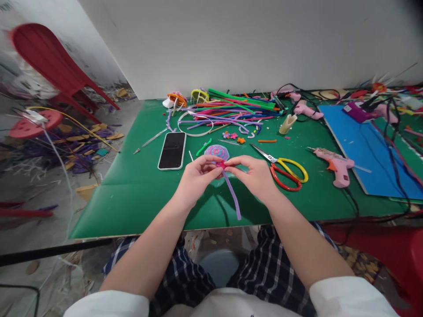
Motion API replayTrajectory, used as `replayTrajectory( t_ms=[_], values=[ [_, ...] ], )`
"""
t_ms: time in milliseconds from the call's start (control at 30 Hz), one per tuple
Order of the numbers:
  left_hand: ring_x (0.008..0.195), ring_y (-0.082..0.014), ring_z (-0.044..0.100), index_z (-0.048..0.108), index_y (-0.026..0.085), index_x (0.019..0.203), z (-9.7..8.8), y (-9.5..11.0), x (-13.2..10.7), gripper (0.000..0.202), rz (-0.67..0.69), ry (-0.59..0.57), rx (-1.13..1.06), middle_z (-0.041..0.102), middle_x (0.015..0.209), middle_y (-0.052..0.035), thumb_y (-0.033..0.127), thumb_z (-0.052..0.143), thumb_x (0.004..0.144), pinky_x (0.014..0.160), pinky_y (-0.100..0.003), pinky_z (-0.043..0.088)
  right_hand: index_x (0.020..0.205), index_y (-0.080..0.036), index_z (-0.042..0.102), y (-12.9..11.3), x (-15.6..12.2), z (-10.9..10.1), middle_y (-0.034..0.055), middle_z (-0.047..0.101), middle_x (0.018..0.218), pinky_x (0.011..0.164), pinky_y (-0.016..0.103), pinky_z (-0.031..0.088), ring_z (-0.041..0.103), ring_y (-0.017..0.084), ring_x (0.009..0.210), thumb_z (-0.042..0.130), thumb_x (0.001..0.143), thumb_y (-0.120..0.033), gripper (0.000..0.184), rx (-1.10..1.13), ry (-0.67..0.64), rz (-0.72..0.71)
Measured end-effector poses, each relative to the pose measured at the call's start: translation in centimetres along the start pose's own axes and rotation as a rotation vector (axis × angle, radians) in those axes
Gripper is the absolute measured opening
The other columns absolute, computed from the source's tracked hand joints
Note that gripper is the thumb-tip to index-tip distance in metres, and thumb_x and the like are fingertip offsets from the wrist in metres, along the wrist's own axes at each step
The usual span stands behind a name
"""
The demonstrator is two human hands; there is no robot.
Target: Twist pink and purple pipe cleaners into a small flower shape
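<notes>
Between my two hands is a small pink pipe-cleaner piece (222,164), and a purple pipe cleaner (233,196) hangs from it toward the table's front edge. My left hand (203,174) pinches it from the left with thumb and fingers. From the other side, my right hand (251,174) pinches the same piece. Just beyond my fingertips shows a round coiled disc (217,152) in pink, purple and blue; its lower edge is hidden by my hands. Scissors (279,165) with a yellow and a red handle lie right of my right hand.
Behind lies a heap of coloured pipe cleaners (231,110), with small flowers (234,136) before it. A phone (172,150) rests at left. On the right are a pink glue gun (337,165) with its cord and a blue board (346,149). A white panel (247,44) borders the table's back.
</notes>
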State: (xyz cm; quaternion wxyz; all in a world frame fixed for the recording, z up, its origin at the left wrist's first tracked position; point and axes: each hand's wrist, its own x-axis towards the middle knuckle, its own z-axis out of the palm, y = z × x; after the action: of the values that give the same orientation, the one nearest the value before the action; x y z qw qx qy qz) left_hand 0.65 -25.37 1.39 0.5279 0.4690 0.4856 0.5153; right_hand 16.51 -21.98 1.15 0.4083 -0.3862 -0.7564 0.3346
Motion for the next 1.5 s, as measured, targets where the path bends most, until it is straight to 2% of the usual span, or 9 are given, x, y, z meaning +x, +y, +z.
replayTrajectory(
  t_ms=[367, 800, 933, 1067, 1133, 1333, 1500],
  values=[
    [0.069, -0.0109, 0.059, 0.063, 0.017, 0.089, 0.0, -0.3, 0.0, 0.025, 0.021, 0.012, -0.014, 0.064, 0.077, -0.0015, 0.026, 0.068, 0.066, 0.067, -0.024, 0.051, 0.082, -0.025, 0.065, 0.0, -0.1, 0.0, 0.0004, 0.068, 0.083, 0.073, 0.029, 0.046, 0.06, 0.014, 0.078, 0.055, 0.079, -0.027, 0.011, -0.131, -0.004, -0.157],
    [0.072, -0.0122, 0.06, 0.064, 0.017, 0.087, -0.1, 0.0, -0.1, 0.02, 0.05, 0.029, 0.054, 0.065, 0.079, -0.0019, 0.027, 0.064, 0.07, 0.067, -0.024, 0.05, 0.08, -0.022, 0.063, -0.1, -0.2, 0.7, 0.0014, 0.067, 0.08, 0.074, 0.029, 0.045, 0.058, 0.014, 0.077, 0.054, 0.08, -0.025, 0.01, -0.124, 0.059, -0.204],
    [0.07, -0.0111, 0.058, 0.062, 0.017, 0.087, 0.0, -0.1, 0.0, 0.02, 0.08, 0.044, 0.084, 0.063, 0.079, -0.0014, 0.026, 0.064, 0.07, 0.066, -0.023, 0.049, 0.079, -0.023, 0.064, -0.1, -0.2, 0.7, 0.001, 0.067, 0.081, 0.076, 0.03, 0.045, 0.059, 0.015, 0.079, 0.056, 0.078, -0.026, 0.008, -0.067, 0.038, -0.095],
    [0.071, -0.0108, 0.059, 0.055, 0.02, 0.097, 0.1, -0.1, -0.1, 0.03, 0.13, 0.071, 0.105, 0.06, 0.072, 0.0017, 0.022, 0.064, 0.069, 0.069, -0.023, 0.048, 0.085, -0.021, 0.062, 0.1, 0.1, 0.2, 0.001, 0.066, 0.085, 0.076, 0.03, 0.047, 0.06, 0.015, 0.081, 0.057, 0.076, -0.034, 0.016, 0.183, 0.013, 0.104],
    [0.072, -0.0111, 0.059, 0.052, 0.02, 0.1, 0.2, 0.0, -0.2, 0.032, 0.145, 0.061, 0.137, 0.059, 0.071, 0.0023, 0.021, 0.063, 0.07, 0.07, -0.024, 0.048, 0.087, -0.02, 0.062, 0.2, 0.3, 0.0, 0.0016, 0.066, 0.086, 0.076, 0.03, 0.047, 0.061, 0.015, 0.081, 0.055, 0.078, -0.035, 0.019, 0.277, -0.002, 0.158],
    [0.07, -0.0103, 0.059, 0.045, 0.022, 0.107, 0.2, 0.2, -0.4, 0.04, 0.126, -0.063, 0.15, 0.057, 0.07, 0.0034, 0.019, 0.061, 0.071, 0.071, -0.024, 0.047, 0.085, -0.021, 0.066, 0.0, 0.2, -0.4, 0.001, 0.067, 0.085, 0.074, 0.028, 0.047, 0.061, 0.014, 0.08, 0.057, 0.076, -0.029, 0.016, 0.257, -0.093, 0.169],
    [0.072, -0.011, 0.06, 0.041, 0.024, 0.108, 0.0, 0.4, -0.4, 0.041, 0.071, -0.151, 0.085, 0.056, 0.071, 0.0031, 0.019, 0.061, 0.072, 0.068, -0.023, 0.047, 0.086, -0.023, 0.067, -0.3, 0.2, -1.1, 0.0005, 0.067, 0.086, 0.077, 0.029, 0.046, 0.061, 0.015, 0.083, 0.058, 0.075, -0.027, 0.015, 0.184, -0.188, 0.082]
  ],
)
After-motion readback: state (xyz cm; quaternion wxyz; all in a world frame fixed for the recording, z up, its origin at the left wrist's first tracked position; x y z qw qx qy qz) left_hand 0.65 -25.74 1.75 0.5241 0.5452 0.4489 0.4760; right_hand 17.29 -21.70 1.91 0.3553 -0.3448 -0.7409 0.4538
